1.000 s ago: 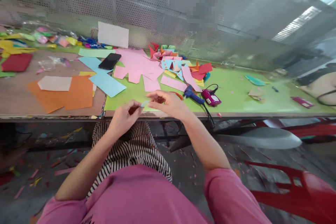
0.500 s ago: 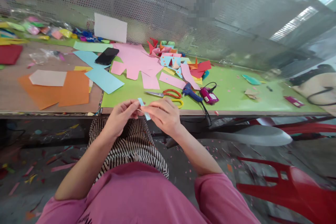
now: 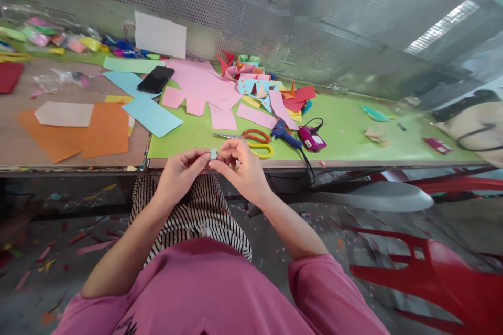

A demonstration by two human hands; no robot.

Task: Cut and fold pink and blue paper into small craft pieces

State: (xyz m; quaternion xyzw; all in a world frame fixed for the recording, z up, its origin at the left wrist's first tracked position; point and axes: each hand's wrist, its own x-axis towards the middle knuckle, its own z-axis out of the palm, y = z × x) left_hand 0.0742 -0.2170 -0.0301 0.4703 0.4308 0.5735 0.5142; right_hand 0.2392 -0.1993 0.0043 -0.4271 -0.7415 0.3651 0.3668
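Just past my lap, at the table's front edge, my left hand (image 3: 181, 171) pinches a small light blue paper strip (image 3: 213, 154) between thumb and fingers. My right hand (image 3: 244, 170) meets it from the other side, its thumb and curled fingers closed on the strip's other end. Most of the strip is hidden by my fingers. A small pale bit shows among my right fingers, too small to make out. Right behind my hands lie orange-handled scissors (image 3: 256, 136) and yellow-handled scissors (image 3: 262, 151). A blue glue gun (image 3: 286, 134) is to their right.
Pink paper (image 3: 196, 82), blue sheets (image 3: 152, 116), orange sheets (image 3: 105, 131) and a black phone (image 3: 156, 79) lie on the table. Folded paper pieces (image 3: 251, 84) are heaped at the back. A magenta device (image 3: 312, 138) sits beside the glue gun. A red chair (image 3: 428, 272) stands at right.
The blue strip, earlier sticking out lengthwise between my hands, now shows only as a short piece at my fingertips. My right fingers have curled inward. The view has shifted slightly.
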